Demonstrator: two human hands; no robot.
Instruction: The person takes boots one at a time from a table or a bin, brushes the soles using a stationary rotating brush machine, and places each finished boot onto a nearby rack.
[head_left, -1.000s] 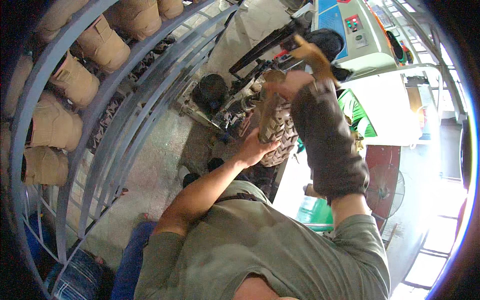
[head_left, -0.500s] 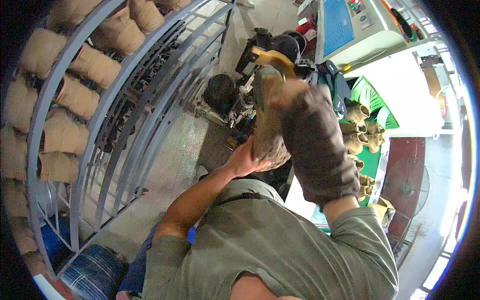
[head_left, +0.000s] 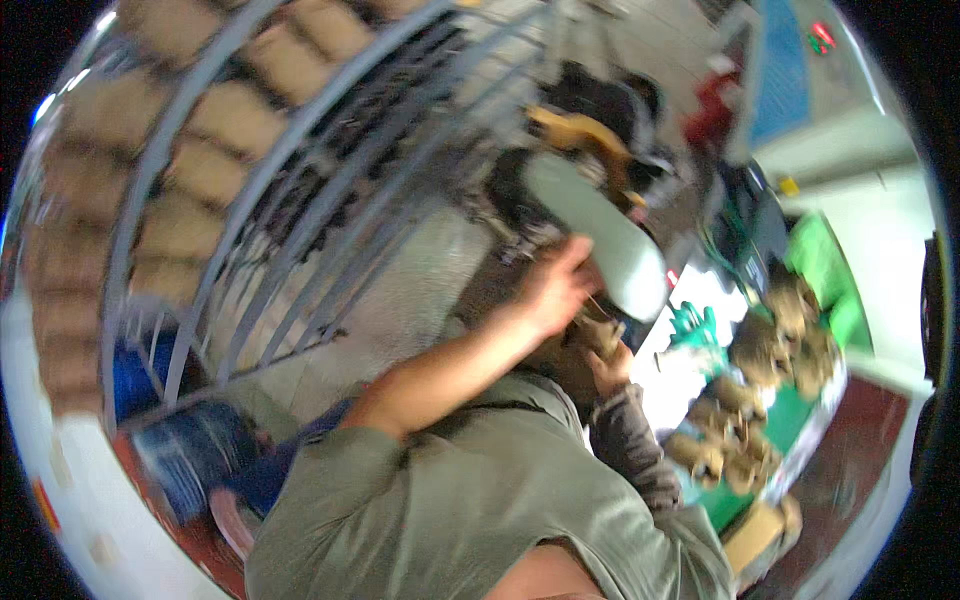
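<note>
My right hand, below a dark brown arm cover, is closed on a tan shoe upper in front of my waist. My left hand is just above and left of it, close to the shoe upper. Its fingers are smeared by motion, so their grip does not show. Beyond both hands, a long pale grey-green oval pad slants across the front of a machine with a yellow arm. Part of the shoe upper is hidden by my hands.
Left stands a grey metal rack with many tan shoes. On my right, several tan shoe uppers stand on a green surface, near a teal bundle. A pale machine with a blue panel is farther back.
My right hand has come down from the yellow arm toward my waist, with the shoe upper. My left hand has moved up and right. The view has turned, showing more of the oval pad.
</note>
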